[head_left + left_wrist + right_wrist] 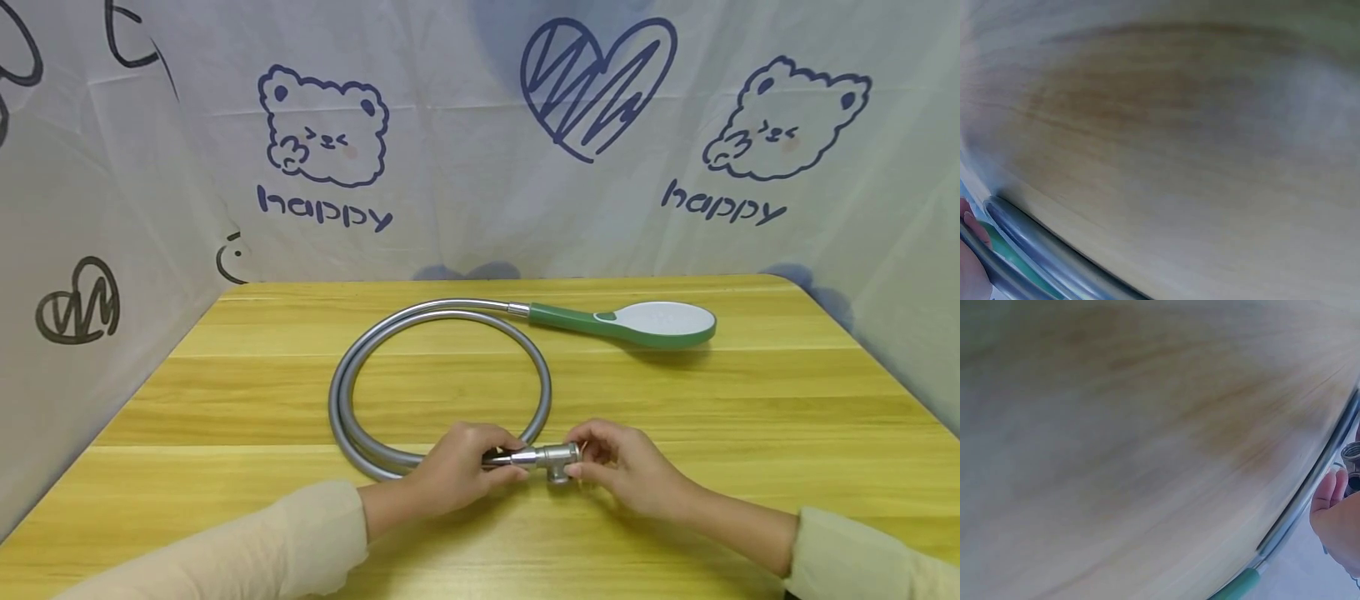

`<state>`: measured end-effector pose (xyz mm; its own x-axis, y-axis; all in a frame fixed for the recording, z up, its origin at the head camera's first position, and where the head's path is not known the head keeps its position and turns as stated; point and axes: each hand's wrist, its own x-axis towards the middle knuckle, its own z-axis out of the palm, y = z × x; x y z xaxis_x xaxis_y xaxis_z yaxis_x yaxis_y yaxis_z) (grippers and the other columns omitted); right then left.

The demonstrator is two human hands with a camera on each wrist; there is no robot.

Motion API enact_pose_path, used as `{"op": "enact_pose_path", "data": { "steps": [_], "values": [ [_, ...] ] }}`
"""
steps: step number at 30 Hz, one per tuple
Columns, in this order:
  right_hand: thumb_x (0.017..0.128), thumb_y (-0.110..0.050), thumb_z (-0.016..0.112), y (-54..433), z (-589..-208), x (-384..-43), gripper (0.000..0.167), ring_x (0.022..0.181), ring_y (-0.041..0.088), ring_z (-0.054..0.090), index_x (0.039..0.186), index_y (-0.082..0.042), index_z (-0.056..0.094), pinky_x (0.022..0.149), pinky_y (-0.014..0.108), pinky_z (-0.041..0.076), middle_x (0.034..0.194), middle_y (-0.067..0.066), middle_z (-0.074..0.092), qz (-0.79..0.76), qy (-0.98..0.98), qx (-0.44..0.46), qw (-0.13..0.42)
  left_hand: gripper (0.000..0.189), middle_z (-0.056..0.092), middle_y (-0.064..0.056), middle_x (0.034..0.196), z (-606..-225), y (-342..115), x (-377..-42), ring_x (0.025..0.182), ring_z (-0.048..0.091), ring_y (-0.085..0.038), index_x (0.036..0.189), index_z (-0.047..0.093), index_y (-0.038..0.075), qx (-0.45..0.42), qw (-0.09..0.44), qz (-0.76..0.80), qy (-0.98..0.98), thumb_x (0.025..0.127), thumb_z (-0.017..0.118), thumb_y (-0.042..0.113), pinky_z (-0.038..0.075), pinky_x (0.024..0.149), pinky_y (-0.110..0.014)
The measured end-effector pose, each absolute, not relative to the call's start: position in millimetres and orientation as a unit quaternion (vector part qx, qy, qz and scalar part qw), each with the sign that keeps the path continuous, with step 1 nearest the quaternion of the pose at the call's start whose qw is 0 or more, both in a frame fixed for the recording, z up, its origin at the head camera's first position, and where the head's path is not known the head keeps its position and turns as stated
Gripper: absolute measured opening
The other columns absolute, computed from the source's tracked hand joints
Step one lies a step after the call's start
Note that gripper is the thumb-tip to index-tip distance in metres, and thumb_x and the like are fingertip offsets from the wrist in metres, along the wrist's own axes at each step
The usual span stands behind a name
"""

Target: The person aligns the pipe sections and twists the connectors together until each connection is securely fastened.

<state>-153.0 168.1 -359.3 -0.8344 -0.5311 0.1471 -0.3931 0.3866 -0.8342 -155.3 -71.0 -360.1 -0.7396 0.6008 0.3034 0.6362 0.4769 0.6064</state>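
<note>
My left hand [459, 467] grips the metal end nut [523, 458] of a grey shower hose [546, 387] between thumb and fingers. Up against that nut is a silver T-shaped pipe fitting [557, 454], its side outlet pointing down toward me. Thumb and fingertips of my right hand [633, 471] pinch the fitting's far right end. The hose lies in loops behind both hands and runs to a green handheld shower head [663, 321] with a pale grey face. In the right wrist view, the threaded opening of the fitting [1352, 452] shows at the edge.
Everything lies on a yellow wood-grain table [240, 383]. A white cloth [450, 192] with drawn bears and hearts hangs along the back and sides. Both wrist views show mostly blurred tabletop.
</note>
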Motion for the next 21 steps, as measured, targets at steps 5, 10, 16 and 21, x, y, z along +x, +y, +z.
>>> {"op": "enact_pose_path", "data": {
  "steps": [5,10,16,21],
  "values": [
    [0.085,-0.014,0.065,167.7,-359.6,-152.8,0.024,0.067,0.002,0.052,0.103,0.002,0.061,0.058,0.02,0.047,0.08,0.006,0.061,-0.487,0.824,-0.281,0.065,0.022,0.071,-0.008,0.087,-360.4,-70.5,-155.4,0.06,0.045,0.002,0.098,0.069,0.001,-0.359,0.025,-0.364,-0.859,0.08,0.072,0.015,0.042,0.052,-0.012],
    [0.086,-0.012,0.064,167.5,-359.9,-152.4,0.023,0.068,0.002,0.052,0.104,0.003,0.061,0.058,0.02,0.047,0.08,0.006,0.062,-0.494,0.821,-0.277,0.072,0.021,0.071,-0.008,0.086,-360.2,-70.1,-155.3,0.06,0.045,0.002,0.096,0.069,0.001,-0.363,0.03,-0.365,-0.857,0.08,0.072,0.015,0.042,0.052,-0.011],
    [0.087,-0.011,0.063,167.4,-359.6,-153.0,0.021,0.068,0.002,0.053,0.102,0.002,0.062,0.058,0.02,0.048,0.08,0.006,0.062,-0.486,0.827,-0.27,0.083,0.02,0.071,-0.007,0.084,-359.6,-69.1,-154.3,0.06,0.046,0.003,0.093,0.07,0.002,-0.366,0.046,-0.351,-0.861,0.079,0.073,0.016,0.042,0.053,-0.01],
    [0.087,-0.011,0.062,167.8,-357.5,-152.8,0.02,0.067,0.002,0.051,0.101,0.003,0.062,0.057,0.02,0.047,0.079,0.006,0.062,-0.484,0.825,-0.277,0.094,0.019,0.071,-0.006,0.082,-359.6,-68.3,-153.3,0.062,0.049,0.002,0.091,0.07,0.003,-0.365,0.059,-0.333,-0.868,0.079,0.073,0.018,0.042,0.056,-0.008]
  ]
}}
